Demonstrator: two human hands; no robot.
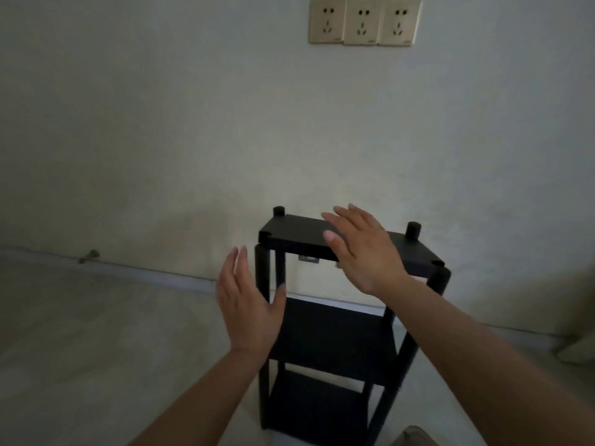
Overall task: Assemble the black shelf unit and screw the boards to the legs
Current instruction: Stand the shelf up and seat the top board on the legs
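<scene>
The black shelf unit [328, 333] stands upright on the floor against the wall, with three boards between four round legs. Its top board [296, 235] lies slightly askew, and two leg tops poke up at the far left [278, 210] and far right [413, 229] corners. My right hand [360, 247] hovers flat over the top board with fingers spread, holding nothing. My left hand [246, 299] is open beside the front left leg [262, 272], palm facing it, thumb close to the leg.
A pale wall rises behind the unit, with three beige sockets [365, 22] high up. A small metal fitting [88, 255] sticks out at the skirting on the left. Pale floor spreads to the left, and a light object [579, 346] sits at the right edge.
</scene>
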